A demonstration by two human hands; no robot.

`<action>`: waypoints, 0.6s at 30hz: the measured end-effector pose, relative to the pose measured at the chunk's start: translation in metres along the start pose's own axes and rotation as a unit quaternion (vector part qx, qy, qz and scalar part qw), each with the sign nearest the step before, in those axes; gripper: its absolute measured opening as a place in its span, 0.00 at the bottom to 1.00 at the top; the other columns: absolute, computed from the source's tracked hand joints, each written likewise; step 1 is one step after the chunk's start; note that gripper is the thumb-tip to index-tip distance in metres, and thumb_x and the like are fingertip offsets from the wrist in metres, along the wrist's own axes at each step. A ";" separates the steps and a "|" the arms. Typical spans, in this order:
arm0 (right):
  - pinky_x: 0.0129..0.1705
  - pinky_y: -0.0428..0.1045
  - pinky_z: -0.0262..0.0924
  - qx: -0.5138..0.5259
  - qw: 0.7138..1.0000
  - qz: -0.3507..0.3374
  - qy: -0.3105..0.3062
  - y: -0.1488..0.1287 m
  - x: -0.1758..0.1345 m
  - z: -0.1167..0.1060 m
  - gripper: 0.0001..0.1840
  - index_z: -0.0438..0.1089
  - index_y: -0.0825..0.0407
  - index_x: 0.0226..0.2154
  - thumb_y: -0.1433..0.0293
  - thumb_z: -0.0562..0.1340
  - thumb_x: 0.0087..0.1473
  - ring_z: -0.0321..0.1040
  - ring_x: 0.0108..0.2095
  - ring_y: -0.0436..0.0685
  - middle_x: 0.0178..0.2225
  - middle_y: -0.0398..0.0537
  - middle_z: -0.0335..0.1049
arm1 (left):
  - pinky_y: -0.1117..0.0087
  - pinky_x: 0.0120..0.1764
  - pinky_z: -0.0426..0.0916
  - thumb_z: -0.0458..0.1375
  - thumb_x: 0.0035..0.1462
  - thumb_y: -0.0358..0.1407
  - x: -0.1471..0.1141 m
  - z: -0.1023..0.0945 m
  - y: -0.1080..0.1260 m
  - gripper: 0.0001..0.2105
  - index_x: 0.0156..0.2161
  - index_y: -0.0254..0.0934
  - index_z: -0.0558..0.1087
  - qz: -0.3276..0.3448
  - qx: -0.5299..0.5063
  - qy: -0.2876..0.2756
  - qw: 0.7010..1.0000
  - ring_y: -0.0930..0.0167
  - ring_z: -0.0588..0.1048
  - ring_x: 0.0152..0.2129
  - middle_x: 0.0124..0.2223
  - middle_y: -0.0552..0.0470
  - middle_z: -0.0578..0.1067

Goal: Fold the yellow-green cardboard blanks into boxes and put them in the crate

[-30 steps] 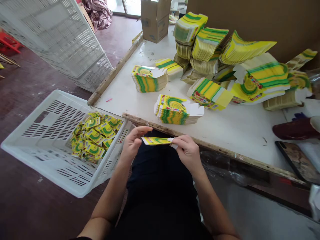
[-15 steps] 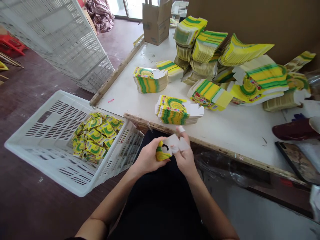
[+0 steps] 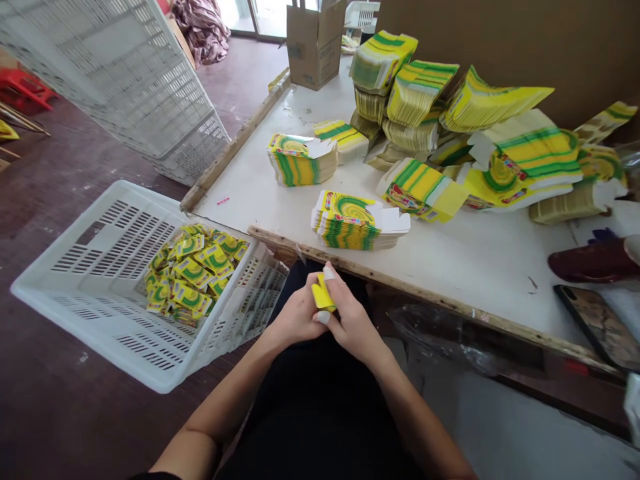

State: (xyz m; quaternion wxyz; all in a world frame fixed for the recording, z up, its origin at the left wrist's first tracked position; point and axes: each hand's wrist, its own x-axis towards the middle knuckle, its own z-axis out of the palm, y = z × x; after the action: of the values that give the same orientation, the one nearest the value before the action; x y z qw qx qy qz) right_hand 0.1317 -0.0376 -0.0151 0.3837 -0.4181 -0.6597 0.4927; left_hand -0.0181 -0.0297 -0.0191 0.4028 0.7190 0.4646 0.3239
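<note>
Well, just off the table [image 3: 480, 263]'s near-left corner, the white crate [image 3: 107, 291] holds a loose heap of yellow-green cartons [image 3: 193, 275], and a stack of flat cartons [image 3: 350, 223] lies by the near edge. Below that edge, your left hand [image 3: 296, 315] and right hand [image 3: 350, 319] close around one small carton [image 3: 323, 298], probably light, creasable card, best pinched along its folds.

Left hand [image 3: 296, 316], one: fingers curled, aimed toward two o'clock. Right hand [image 3: 356, 327], one: thumb and forefinger bent toward eleven o'clock, fingertips [image 3: 323, 318] whitish. Forearms [image 3: 407, 393], two: bare, converging from seven and five o'clock; hands meeting.
</note>
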 end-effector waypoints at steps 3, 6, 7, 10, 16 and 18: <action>0.65 0.60 0.57 -0.069 0.996 -0.051 -0.013 0.001 0.001 0.003 0.29 0.59 0.42 0.64 0.72 0.56 0.62 0.54 0.66 0.62 0.69 0.50 0.51 | 0.67 0.35 0.72 0.58 0.46 0.30 0.002 0.002 -0.007 0.20 0.48 0.39 0.67 -0.001 0.000 0.044 0.999 0.69 0.75 0.31 0.46 0.47 0.71; 0.64 0.59 0.58 -0.083 0.994 -0.067 0.027 0.005 0.004 -0.001 0.29 0.60 0.41 0.64 0.75 0.54 0.62 0.57 0.65 0.62 0.68 0.49 0.53 | 0.62 0.41 0.71 0.61 0.42 0.30 0.001 -0.001 -0.009 0.30 0.54 0.38 0.64 -0.026 0.034 0.105 0.994 0.64 0.76 0.38 0.48 0.44 0.71; 0.64 0.59 0.58 -0.088 0.993 -0.066 0.042 0.007 0.006 -0.004 0.30 0.59 0.41 0.64 0.75 0.54 0.62 0.57 0.65 0.62 0.68 0.50 0.52 | 0.61 0.42 0.71 0.62 0.40 0.29 0.000 -0.004 -0.008 0.30 0.53 0.38 0.65 -0.035 0.052 0.117 0.991 0.63 0.75 0.39 0.47 0.45 0.72; 0.63 0.59 0.59 -0.110 0.992 -0.055 0.026 0.009 0.009 -0.015 0.27 0.61 0.43 0.63 0.72 0.56 0.62 0.56 0.65 0.63 0.69 0.51 0.49 | 0.61 0.42 0.71 0.63 0.39 0.29 -0.002 -0.012 -0.006 0.24 0.46 0.40 0.71 -0.044 0.078 0.119 0.989 0.62 0.76 0.38 0.40 0.49 0.76; 0.58 0.57 0.65 -0.125 0.989 -0.044 -0.065 0.009 0.008 -0.036 0.14 0.75 0.48 0.48 0.68 0.59 0.61 0.62 0.62 0.64 0.67 0.56 0.54 | 0.66 0.37 0.72 0.67 0.40 0.36 -0.002 -0.025 -0.001 0.21 0.44 0.42 0.74 -0.033 0.089 0.082 0.992 0.64 0.79 0.33 0.38 0.49 0.80; 0.58 0.58 0.64 -0.123 0.989 -0.046 -0.075 0.008 0.008 -0.043 0.12 0.76 0.48 0.45 0.70 0.60 0.59 0.64 0.61 0.64 0.65 0.58 0.59 | 0.66 0.37 0.73 0.68 0.40 0.36 0.000 -0.028 0.001 0.22 0.44 0.42 0.74 -0.020 0.096 0.057 0.994 0.64 0.79 0.33 0.39 0.50 0.80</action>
State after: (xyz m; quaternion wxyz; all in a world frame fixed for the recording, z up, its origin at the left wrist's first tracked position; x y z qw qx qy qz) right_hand 0.1700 -0.0149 -0.0122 0.3010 -0.3936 -0.7604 0.4200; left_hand -0.0412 -0.0224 -0.0051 0.3111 0.7257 0.5298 0.3097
